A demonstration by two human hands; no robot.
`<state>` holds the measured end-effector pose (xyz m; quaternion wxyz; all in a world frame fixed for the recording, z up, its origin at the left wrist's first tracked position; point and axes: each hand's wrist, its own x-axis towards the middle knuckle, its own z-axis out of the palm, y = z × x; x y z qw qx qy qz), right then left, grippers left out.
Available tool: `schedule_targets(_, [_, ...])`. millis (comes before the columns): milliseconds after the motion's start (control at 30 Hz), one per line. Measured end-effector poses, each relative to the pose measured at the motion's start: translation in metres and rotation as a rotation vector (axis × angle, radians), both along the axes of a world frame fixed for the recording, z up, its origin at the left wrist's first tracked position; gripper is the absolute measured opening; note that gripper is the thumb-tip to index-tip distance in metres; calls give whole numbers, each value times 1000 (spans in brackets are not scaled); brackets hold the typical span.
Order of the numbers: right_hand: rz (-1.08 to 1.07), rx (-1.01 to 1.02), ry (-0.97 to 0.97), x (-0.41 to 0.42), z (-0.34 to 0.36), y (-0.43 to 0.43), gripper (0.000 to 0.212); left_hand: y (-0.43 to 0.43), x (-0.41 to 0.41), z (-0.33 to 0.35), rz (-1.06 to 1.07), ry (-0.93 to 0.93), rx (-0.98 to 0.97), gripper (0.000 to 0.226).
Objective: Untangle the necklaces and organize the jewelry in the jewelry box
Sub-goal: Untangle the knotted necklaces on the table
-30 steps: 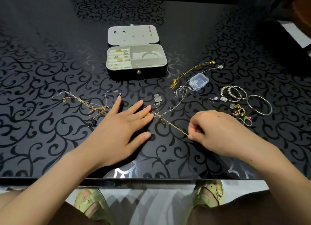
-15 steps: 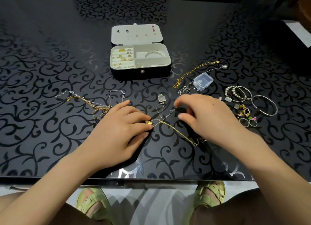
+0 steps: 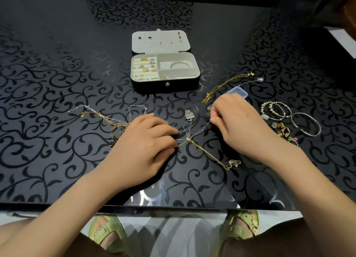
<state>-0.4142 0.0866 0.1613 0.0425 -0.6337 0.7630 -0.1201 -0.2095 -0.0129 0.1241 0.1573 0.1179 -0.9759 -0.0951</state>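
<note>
A knot of thin chains (image 3: 189, 139) lies on the black table between my hands. My left hand (image 3: 146, 141) has curled fingers pinching the silver strand just left of the knot. My right hand (image 3: 237, 122) pinches the silver chain up and to the right of it. A gold chain (image 3: 212, 154) trails from the knot to the lower right. A pale pendant (image 3: 188, 114) lies above the knot. The open jewelry box (image 3: 164, 83) stands at the back centre, holding rings and a bangle. A second tangle of gold and silver chains (image 3: 111, 120) lies to the left.
A gold chain (image 3: 227, 83) and a small clear plastic case (image 3: 238, 91) lie right of the box. Bead bracelets (image 3: 275, 110), a silver bangle (image 3: 306, 124) and small charms and rings (image 3: 284, 131) sit at the right. The table's front edge (image 3: 173, 207) is near my knees.
My right hand let go of the gold chain's end, moved up to the right and took hold of the silver chain. My left hand's fingers curled from flat into a pinch at the knot.
</note>
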Motion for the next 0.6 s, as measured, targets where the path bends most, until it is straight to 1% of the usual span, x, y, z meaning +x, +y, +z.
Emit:
schedule_targets(67, [-7,-10,-134,2,8,7,12,0,-3,-1,4,-21,-2,22])
schedule_targets(167, [16,9,-217,7,12,16,10,4,-11,-2,12,-55,46,15])
schedule_targets(200, [26,15,-233,8,13,18,10,6,-14,-1,19,-60,88,23])
schedule_targets(267, [32,26,-266,10,13,19,12,8,-19,0,44,-96,198,48])
schedule_targets(300, [27,29,-278,11,14,19,12,9,-21,2,56,-126,237,56])
schedule_targets(333, [18,29,-291,11,15,19,12,9,-22,4,60,-161,256,58])
schedule_targets(433, [-2,5,-367,12,21,24,16,7,-26,3,67,-244,232,54])
schedule_targets(500, [11,-8,-433,16,25,29,18,7,-26,3,70,-256,233,55])
schedule_targets(600, [78,19,-520,29,28,39,15,7,-25,-1,71,-267,251,60])
